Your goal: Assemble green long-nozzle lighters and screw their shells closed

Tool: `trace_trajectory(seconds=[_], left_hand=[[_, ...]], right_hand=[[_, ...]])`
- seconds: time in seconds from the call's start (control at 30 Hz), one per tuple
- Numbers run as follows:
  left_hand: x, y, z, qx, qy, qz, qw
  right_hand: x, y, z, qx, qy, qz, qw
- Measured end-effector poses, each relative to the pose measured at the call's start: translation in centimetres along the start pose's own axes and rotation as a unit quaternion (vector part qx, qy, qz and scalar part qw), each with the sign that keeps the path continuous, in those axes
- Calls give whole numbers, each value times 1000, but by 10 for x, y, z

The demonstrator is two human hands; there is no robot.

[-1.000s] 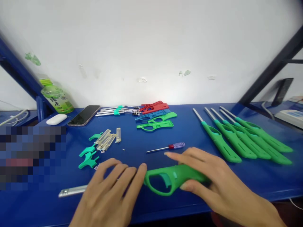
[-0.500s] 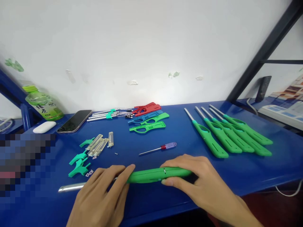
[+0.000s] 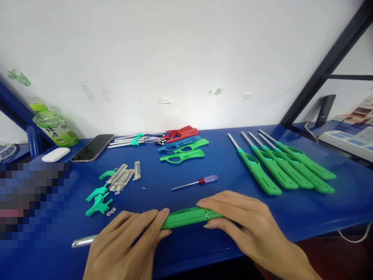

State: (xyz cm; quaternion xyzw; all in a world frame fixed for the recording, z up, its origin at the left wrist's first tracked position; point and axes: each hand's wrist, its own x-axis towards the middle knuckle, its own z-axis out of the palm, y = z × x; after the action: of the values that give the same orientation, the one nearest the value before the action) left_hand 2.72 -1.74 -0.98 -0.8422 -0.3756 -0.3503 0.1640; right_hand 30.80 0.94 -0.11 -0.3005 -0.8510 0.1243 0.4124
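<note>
A green long-nosed gas lighter (image 3: 186,218) lies level across both hands, its silver tube pointing left. My left hand (image 3: 125,243) is closed over the front of the green body and the tube's base, hiding that part. Fingers and thumb of my right hand (image 3: 244,217) pinch the handle's rear end, beside a small slot in its seam. Just beyond the lighter, a screwdriver (image 3: 201,181) with a purple and red handle lies on the blue table (image 3: 163,179). Left of it are teal triggers (image 3: 99,204) and several clear fuel tanks (image 3: 121,177).
Several whole green lighters (image 3: 287,167) lie in a row at right. Red (image 3: 182,133), blue (image 3: 179,144) and green shell halves (image 3: 183,156) lie at the back, beside metal tubes with wires (image 3: 135,140). A phone (image 3: 92,147), white case (image 3: 56,154) and bottle (image 3: 55,126) stand left.
The lighter has tilted and rolled slightly in my hands, its right end a little higher. My right hand has shifted its hold along the handle, covering more of the rear end.
</note>
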Motion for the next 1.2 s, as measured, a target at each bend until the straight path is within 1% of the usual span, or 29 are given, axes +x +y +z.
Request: trace_trajectory(seconds=[0.1, 0.2, 0.27, 0.37, 0.47, 0.53, 0.6, 0.67, 0.73, 0.83, 0.97, 1.1, 1.2], left_hand=[[0, -1, 0, -4, -20, 18, 1000], [0, -4, 3, -8, -15, 15, 1000], [0, -6, 5, -3, -16, 14, 1000], [1, -8, 6, 0, -43, 18, 999], [1, -8, 7, 10, -72, 27, 997], [-1, -8, 7, 15, -89, 41, 995], [-3, -9, 6, 8, -101, 46, 994], [-5, -11, 6, -4, -102, 29, 994], [-4, -12, 6, -4, -91, 11, 996], [-3, -12, 7, -2, -83, 9, 997], [-1, -8, 8, 6, -105, 1, 994], [-2, -7, 7, 0, -112, 9, 994], [-1, -6, 5, -12, -130, 11, 991]], right_hand=[[-4, 1, 0, -2, -12, -12, 1000], [-4, 2, 1, 21, -25, 14, 999], [-1, 1, 0, 35, -32, 50, 998], [4, -2, -1, 60, -35, 125, 990], [5, -5, -3, 96, -39, 192, 976], [4, -7, -3, 121, -39, 224, 966], [3, -6, -3, 139, -36, 234, 962], [3, -6, -3, 144, -37, 220, 964], [4, -5, -2, 138, -43, 195, 970], [4, -4, -2, 114, -40, 159, 980], [1, -1, 2, 74, -31, 122, 989], [-3, 2, 3, 53, -51, 84, 994], [-4, 1, 3, 43, -66, 67, 995]])
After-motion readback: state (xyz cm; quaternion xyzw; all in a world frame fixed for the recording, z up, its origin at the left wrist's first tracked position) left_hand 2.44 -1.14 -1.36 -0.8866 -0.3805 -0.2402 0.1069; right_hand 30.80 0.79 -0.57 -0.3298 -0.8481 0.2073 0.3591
